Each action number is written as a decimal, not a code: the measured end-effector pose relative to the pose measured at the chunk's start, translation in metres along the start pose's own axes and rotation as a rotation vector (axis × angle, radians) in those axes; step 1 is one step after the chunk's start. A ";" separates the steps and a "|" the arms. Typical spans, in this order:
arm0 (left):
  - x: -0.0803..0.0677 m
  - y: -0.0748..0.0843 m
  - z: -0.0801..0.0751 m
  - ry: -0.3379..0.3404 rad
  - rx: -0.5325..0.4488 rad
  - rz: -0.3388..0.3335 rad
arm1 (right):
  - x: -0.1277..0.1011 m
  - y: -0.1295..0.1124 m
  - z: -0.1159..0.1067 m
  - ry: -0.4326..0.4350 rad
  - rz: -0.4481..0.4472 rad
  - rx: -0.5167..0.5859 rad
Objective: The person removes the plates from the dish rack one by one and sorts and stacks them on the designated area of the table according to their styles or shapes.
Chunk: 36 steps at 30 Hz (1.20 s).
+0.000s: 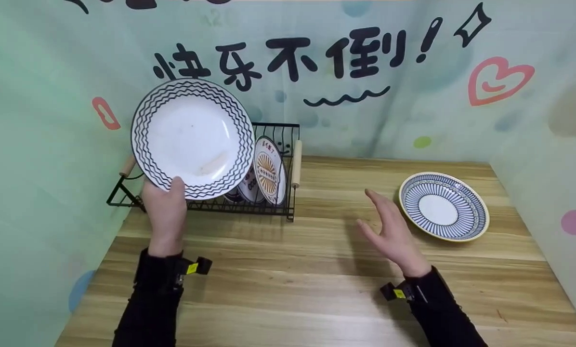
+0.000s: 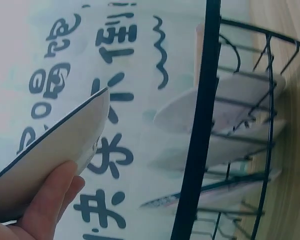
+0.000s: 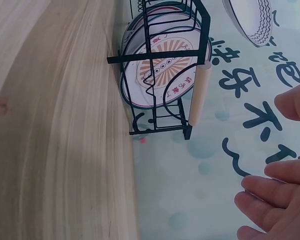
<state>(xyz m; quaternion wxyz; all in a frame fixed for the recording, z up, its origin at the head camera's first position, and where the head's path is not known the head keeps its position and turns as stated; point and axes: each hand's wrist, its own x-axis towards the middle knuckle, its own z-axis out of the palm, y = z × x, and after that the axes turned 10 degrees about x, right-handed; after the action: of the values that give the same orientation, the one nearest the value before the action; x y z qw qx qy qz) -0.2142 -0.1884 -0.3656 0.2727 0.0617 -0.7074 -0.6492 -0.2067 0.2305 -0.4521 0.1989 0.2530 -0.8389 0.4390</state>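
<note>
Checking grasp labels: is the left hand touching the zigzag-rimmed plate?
Touching. The head view shows it plainly: the left hand grips the zigzag-rimmed plate, with the thumb lying over the lower rim.

Head view high, facing forward-down, wrist views nearer, turned sideways, all sharing rack (image 2: 199, 125)

The head view is bright and fairly even, with soft shadows on the table (image 1: 278, 308) below the rack (image 1: 296, 164) and beside the right hand (image 1: 394, 233). A small glare streak marks the raised plate (image 1: 192, 139), and a pale sheen lies across the table's near side. Both wrist views look dimmer and hazier; in the left one, the backdrop (image 2: 20, 45) pales out at upper left, and the racked plates (image 2: 179, 112) are soft-edged
</note>
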 end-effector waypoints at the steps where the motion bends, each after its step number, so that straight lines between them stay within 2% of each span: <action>1: -0.002 0.000 0.001 -0.017 0.001 -0.009 | 0.000 0.000 0.000 0.001 0.002 0.002; 6: -0.012 -0.001 0.007 -0.102 -0.039 -0.026 | 0.002 -0.002 0.000 0.011 0.000 0.020; 15: -0.029 -0.009 0.019 -0.178 -0.046 -0.060 | 0.002 -0.004 0.000 0.031 0.018 0.047; 19: -0.037 -0.013 0.024 -0.183 -0.046 -0.073 | 0.003 -0.005 0.001 0.040 0.005 0.058; 22: -0.042 -0.015 0.030 -0.195 -0.082 -0.083 | 0.004 -0.006 0.001 0.044 -0.006 0.064; 28: -0.053 -0.015 0.041 -0.255 -0.130 -0.116 | 0.005 -0.006 0.001 0.045 -0.017 0.075; 36: -0.061 -0.015 0.056 -0.301 -0.143 -0.113 | 0.004 -0.005 0.001 0.066 -0.047 0.068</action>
<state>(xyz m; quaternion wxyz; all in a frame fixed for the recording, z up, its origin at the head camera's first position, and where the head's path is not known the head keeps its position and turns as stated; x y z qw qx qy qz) -0.1925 -0.1138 -0.3991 0.1306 -0.0160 -0.6876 -0.7140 -0.2071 0.2267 -0.4472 0.2280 0.2648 -0.8102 0.4706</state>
